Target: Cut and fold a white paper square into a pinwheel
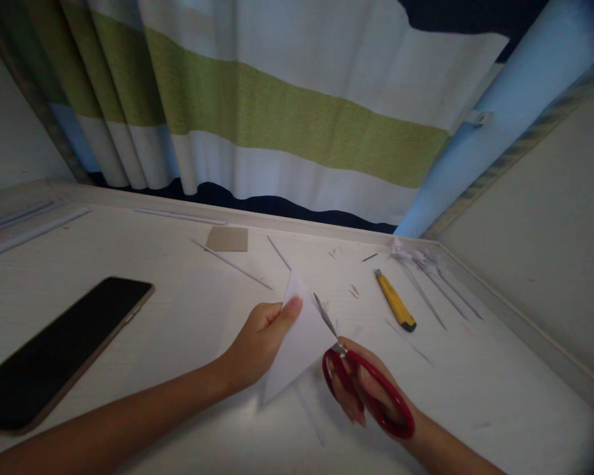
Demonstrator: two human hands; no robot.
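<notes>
Between thumb and fingers, my left hand (pixel 264 340) grips a folded white sheet of paper (pixel 301 343) with a pointed top. The thumb lies across its front; the other fingers are partly hidden behind it. My right hand (pixel 371 382) has its fingers through the red handles of a pair of scissors (pixel 349 353). The scissor blades point up and to the left at the paper's right edge. Whether they are cutting into the paper I cannot tell.
A dark phone (pixel 64 349) lies at the left. A yellow utility knife (pixel 395 300) rests on the white table (pixel 499 389) at the right, near thin white sticks (pixel 443 287). A small beige card (pixel 228 239) is at the back, before a striped curtain (pixel 297 112).
</notes>
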